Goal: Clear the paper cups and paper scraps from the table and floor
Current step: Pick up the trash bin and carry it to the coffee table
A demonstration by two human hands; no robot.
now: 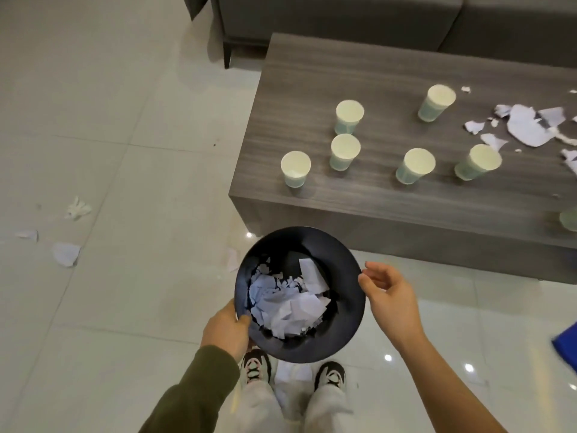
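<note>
Head view, grip: fingers [244, 318] of the left hand [226, 331] curl over the near-left rim of a round black bin [346, 310], thumb inside, holding it up.
Other hand: the right hand [390, 295] is loosely curled and holds nothing. Its fingertips sit at the bin's right rim, and I cannot tell whether they touch it.
Arms: both reach forward from the bottom edge, the left in an olive sleeve [193, 392], the right bare. Two shoes [257, 365] show just below the bin's near rim.
Bin contents: crumpled white paper [290, 304] covers the bottom.
Edges: the grey desk [312, 82] lies ahead and to the right, its near-left corner just beyond the bin.
Paper cups [345, 151]: six stand upright on the desk, apart from one another, the nearest one close to the near-left corner.
Paper scraps [524, 125]: torn pieces lie toward the desk's right end, beyond the cups.
Floor scraps [66, 254]: several lie well left of the bin, and one lies between the shoes.
Open room: pale tiled floor [125, 120] stretches left of the desk, with a grey sofa [327, 14] behind it.
</note>
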